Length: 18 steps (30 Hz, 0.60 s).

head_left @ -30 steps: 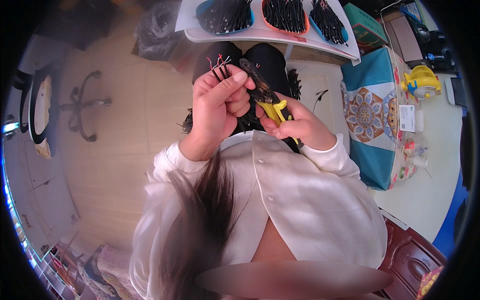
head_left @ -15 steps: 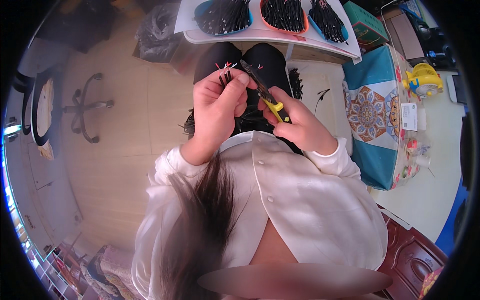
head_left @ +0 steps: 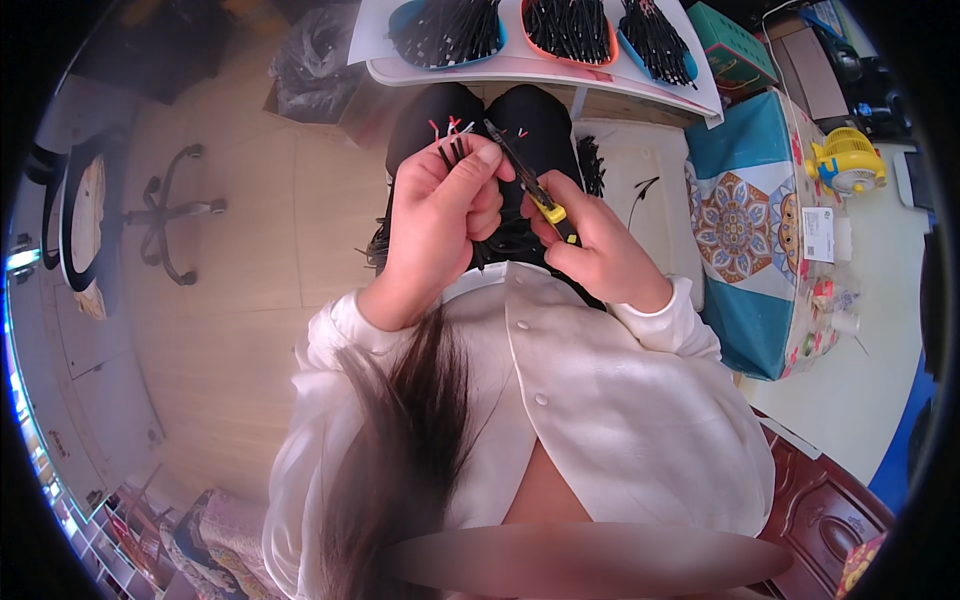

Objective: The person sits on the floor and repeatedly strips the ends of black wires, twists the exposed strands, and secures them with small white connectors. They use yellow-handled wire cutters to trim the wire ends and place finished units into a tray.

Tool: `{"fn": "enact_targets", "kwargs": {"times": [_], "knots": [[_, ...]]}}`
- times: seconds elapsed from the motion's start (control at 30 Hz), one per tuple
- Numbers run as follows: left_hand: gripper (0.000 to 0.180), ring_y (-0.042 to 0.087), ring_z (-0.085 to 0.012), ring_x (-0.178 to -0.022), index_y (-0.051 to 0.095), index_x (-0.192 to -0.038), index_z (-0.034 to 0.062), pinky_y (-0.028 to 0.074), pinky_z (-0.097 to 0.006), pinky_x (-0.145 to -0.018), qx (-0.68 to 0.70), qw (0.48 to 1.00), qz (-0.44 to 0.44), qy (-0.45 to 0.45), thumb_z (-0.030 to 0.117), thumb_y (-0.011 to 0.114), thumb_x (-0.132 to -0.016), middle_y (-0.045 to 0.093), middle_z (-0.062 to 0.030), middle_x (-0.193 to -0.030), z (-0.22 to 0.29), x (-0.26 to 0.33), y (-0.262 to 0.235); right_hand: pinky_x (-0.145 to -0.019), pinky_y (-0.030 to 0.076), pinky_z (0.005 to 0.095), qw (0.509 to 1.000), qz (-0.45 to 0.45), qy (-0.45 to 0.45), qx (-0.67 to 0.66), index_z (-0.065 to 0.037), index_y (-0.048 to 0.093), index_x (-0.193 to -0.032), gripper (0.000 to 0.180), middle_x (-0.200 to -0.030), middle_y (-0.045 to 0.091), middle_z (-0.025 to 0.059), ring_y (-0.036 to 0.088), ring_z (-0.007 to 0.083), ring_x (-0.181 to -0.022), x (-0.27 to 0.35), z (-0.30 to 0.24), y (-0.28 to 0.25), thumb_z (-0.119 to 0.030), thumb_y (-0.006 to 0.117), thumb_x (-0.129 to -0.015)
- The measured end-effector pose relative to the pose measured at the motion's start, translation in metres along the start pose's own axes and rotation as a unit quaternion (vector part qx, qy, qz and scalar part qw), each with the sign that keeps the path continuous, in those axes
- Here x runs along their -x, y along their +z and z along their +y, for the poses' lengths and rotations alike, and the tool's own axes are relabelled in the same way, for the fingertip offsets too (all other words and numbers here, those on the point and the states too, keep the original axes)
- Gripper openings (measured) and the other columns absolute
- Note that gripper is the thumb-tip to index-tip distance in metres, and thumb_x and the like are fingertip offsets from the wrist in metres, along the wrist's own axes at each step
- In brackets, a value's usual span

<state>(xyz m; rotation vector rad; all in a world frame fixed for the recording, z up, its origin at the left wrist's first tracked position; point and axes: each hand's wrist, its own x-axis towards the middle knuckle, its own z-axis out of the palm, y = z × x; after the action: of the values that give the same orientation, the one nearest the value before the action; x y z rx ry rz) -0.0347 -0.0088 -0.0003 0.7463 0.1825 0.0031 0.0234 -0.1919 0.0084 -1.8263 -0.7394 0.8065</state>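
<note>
My left hand (head_left: 440, 200) is closed above my lap, pinching several black cables (head_left: 452, 152) between thumb and fingers. Short red and white wire ends fan out from the cable tips. Wire strippers (head_left: 545, 205) with dark flat jaws and yellow-and-black handles are in the grip of my right hand (head_left: 605, 245). Their jaws point up and left, close beside my left fingertips; whether they touch a wire cannot be made out. More black cables (head_left: 515, 238) lie across my lap, partly hidden by both hands.
Ahead, a white table (head_left: 540, 68) bears a blue tray (head_left: 405, 18), an orange tray (head_left: 568, 60) and another blue tray (head_left: 640, 65), all heaped with black cables. On the right are a patterned cloth (head_left: 745, 290) and a yellow fan (head_left: 845, 160). A lined bin (head_left: 315, 80) stands far left.
The handles of the wire strippers have come closer together, and their jaws have shifted slightly right. My left hand keeps its hold on the cables, almost unmoved.
</note>
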Motion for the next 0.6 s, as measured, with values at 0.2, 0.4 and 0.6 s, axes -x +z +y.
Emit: {"fn": "enact_targets", "kwargs": {"times": [0.2,0.4,0.6], "knots": [[0.018,0.028,-0.0027,-0.046,0.058,-0.081,-0.0009,0.019,-0.022,-0.041,-0.014,1.0,0.005,0.008,0.009,0.052,-0.096,0.04,0.0044,-0.056,-0.002,0.0,0.001,-0.07,0.039,0.0285,1.0,-0.01,0.01,-0.014,0.001,0.044,-0.109,0.042,-0.083,0.049,0.0069,0.045,0.017,-0.074,0.0,0.0,-0.001,-0.002,0.051,-0.068],[0.021,0.025,-0.0037,-0.042,0.054,-0.078,0.0008,0.018,-0.024,-0.039,0.027,0.998,0.012,-0.051,0.01,0.05,-0.095,0.035,0.0048,-0.053,0.003,0.001,0.003,-0.07,0.04,0.0299,1.0,-0.002,-0.003,0.019,0.001,0.044,-0.109,0.042,-0.085,0.05,0.0096,0.046,0.0193,-0.074,0.0,0.002,-0.001,-0.002,0.05,-0.068],[0.023,0.02,-0.0041,-0.04,0.048,-0.073,0.0043,0.016,-0.025,-0.039,0.073,0.986,0.014,-0.152,0.012,0.045,-0.094,0.028,0.0075,-0.052,0.013,-0.003,0.002,-0.067,0.04,0.0308,0.999,0.004,-0.009,0.046,0.0,0.046,-0.102,0.033,-0.076,0.049,0.0093,0.046,0.0218,-0.069,0.001,-0.001,-0.004,-0.004,0.05,-0.069]]}}
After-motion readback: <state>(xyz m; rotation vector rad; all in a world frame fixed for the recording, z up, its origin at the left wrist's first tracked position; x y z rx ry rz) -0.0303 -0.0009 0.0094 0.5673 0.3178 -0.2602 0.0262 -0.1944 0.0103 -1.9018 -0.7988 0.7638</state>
